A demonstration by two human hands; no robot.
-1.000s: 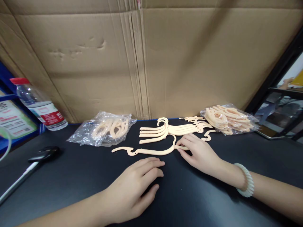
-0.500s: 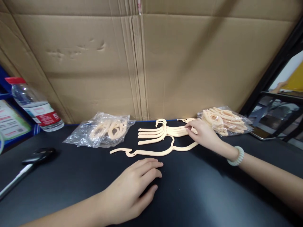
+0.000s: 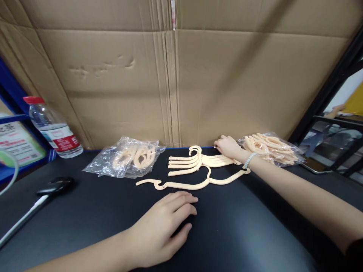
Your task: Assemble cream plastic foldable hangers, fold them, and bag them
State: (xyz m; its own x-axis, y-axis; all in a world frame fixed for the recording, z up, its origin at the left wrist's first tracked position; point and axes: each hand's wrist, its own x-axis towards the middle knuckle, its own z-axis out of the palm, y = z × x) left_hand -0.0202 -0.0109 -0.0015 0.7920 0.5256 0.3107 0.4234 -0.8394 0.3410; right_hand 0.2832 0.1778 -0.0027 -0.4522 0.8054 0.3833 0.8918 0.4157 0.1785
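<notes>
My left hand (image 3: 166, 226) lies on the black tabletop with its fingers apart, holding nothing. In front of it is a cream folding clothes hanger (image 3: 187, 186), laid out with one arm piece (image 3: 146, 181) hooked on at the left end. Behind that hanger is a stack of similar folding hangers (image 3: 184, 165), their hooks together. My right hand (image 3: 229, 146) reaches past the stack to its back right. Its fingers are bunched downward where small thin cream pieces lay, and they cover most of them. What it pinches is hidden.
A clear bag with cream curved parts (image 3: 144, 156) lies at left, another bag of parts (image 3: 272, 147) at right. A water bottle (image 3: 61, 132), a black device with a white cable (image 3: 55, 185) and a cardboard wall (image 3: 119, 83) surround the work. Shelving stands at right.
My right hand has moved from the right end of the hanger stack back and left to the thin pieces. My left hand stays put; the view has shifted slightly.
</notes>
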